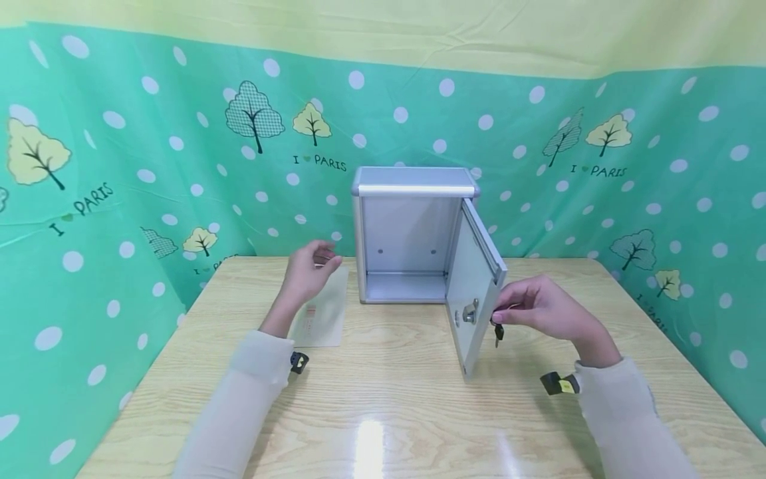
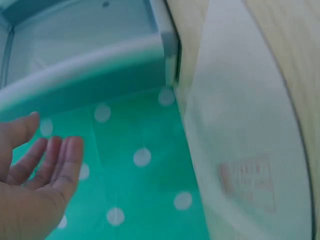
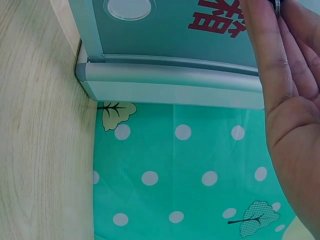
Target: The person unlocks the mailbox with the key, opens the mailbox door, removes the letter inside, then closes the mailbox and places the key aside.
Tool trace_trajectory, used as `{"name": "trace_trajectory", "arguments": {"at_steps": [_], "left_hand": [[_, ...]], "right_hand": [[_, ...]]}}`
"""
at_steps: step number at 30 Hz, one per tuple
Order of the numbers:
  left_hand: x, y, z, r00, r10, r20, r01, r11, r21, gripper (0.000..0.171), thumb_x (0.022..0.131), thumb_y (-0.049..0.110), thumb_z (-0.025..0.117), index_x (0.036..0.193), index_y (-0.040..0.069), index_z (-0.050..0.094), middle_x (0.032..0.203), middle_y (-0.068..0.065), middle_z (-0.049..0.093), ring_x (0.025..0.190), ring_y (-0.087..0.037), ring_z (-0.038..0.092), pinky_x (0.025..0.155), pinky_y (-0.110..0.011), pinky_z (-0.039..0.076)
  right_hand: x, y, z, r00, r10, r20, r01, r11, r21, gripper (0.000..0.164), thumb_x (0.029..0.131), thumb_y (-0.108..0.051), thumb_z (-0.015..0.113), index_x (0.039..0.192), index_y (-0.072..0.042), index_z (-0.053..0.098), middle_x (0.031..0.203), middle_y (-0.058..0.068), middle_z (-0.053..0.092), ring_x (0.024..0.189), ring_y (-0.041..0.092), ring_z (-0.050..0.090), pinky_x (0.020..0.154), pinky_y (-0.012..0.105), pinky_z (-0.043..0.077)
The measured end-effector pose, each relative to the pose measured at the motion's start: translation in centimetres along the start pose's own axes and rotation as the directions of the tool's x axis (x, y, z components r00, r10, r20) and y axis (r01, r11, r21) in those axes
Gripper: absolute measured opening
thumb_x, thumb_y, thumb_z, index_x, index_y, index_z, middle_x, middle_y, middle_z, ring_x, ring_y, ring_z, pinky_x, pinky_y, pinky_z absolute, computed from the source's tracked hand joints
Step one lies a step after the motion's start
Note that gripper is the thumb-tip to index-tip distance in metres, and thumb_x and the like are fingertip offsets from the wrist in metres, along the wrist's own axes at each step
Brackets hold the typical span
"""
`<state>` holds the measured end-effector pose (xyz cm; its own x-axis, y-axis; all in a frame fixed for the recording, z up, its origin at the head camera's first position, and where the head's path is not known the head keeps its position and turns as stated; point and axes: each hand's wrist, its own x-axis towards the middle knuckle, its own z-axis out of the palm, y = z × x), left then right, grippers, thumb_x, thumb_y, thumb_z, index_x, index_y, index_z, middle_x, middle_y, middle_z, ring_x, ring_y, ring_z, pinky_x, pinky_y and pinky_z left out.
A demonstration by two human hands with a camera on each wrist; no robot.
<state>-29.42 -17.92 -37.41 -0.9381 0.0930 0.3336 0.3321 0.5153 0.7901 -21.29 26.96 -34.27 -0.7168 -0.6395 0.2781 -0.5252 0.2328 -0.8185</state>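
Note:
A small grey metal box (image 1: 415, 178) stands upright at the back of the table, its interior facing me. Its door (image 1: 465, 276) is swung out to the right, with a lock cam (image 1: 471, 311) on the inner side. At the door's outer face, my right hand (image 1: 541, 307) pinches a key at the lock, and a second key (image 1: 499, 334) dangles below from the ring. My left hand (image 1: 309, 271) hovers left of the box with loosely bent fingers and nothing in them. Beneath it lies a pale envelope (image 1: 326, 316) with red print.
The wooden table (image 1: 407, 392) runs up to a green dotted curtain (image 1: 299, 206) behind and at both sides. In the right wrist view, red lettering (image 3: 215, 22) and an oval window (image 3: 129, 7) mark the door's outer face.

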Motion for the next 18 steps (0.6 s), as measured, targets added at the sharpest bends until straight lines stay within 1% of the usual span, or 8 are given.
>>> {"name": "trace_trajectory", "arguments": {"at_steps": [4, 8, 13, 18], "left_hand": [[-0.1, 0.7, 1.3, 0.998, 0.056, -0.011, -0.057, 0.995, -0.085, 0.044, 0.100, 0.019, 0.068, 0.137, -0.002, 0.056, 0.121, -0.018, 0.066, 0.113, -0.031, 0.065, 0.097, -0.039, 0.059], [-0.3, 1.3, 2.1, 0.996, 0.082, -0.019, -0.084, 0.989, -0.122, 0.044, 0.099, 0.016, 0.069, 0.137, -0.003, 0.056, 0.122, -0.017, 0.066, 0.113, -0.031, 0.065, 0.096, -0.037, 0.059], [-0.4, 1.7, 2.8, 0.996, 0.078, -0.041, -0.083, 0.982, -0.167, 0.042, 0.098, 0.009, 0.069, 0.137, -0.003, 0.056, 0.122, -0.018, 0.065, 0.113, -0.030, 0.066, 0.095, -0.034, 0.059], [-0.5, 1.9, 3.6, 0.996, 0.068, -0.063, -0.079, 0.978, -0.195, 0.041, 0.098, 0.005, 0.069, 0.136, -0.002, 0.057, 0.121, -0.015, 0.065, 0.112, -0.029, 0.066, 0.094, -0.031, 0.059]], "right_hand": [[0.0, 0.0, 0.1, 1.000, -0.008, 0.001, 0.008, 1.000, -0.005, 0.015, 0.091, 0.009, 0.071, 0.099, -0.003, 0.075, 0.091, 0.012, 0.075, 0.080, 0.014, 0.072, 0.071, 0.032, 0.064], [0.0, -0.1, 0.1, 1.000, 0.004, -0.005, -0.004, 1.000, -0.015, 0.014, 0.091, 0.008, 0.071, 0.099, -0.003, 0.076, 0.091, 0.012, 0.075, 0.080, 0.015, 0.072, 0.070, 0.032, 0.064], [0.1, -0.2, 0.2, 1.000, 0.019, -0.009, -0.019, 1.000, -0.016, 0.014, 0.091, 0.007, 0.072, 0.099, -0.004, 0.076, 0.092, 0.012, 0.076, 0.081, 0.015, 0.072, 0.071, 0.031, 0.064], [0.1, 0.0, 0.2, 1.000, 0.006, -0.004, -0.006, 1.000, -0.003, 0.016, 0.091, 0.008, 0.071, 0.100, -0.003, 0.076, 0.093, 0.011, 0.076, 0.081, 0.015, 0.073, 0.072, 0.031, 0.064]]}}
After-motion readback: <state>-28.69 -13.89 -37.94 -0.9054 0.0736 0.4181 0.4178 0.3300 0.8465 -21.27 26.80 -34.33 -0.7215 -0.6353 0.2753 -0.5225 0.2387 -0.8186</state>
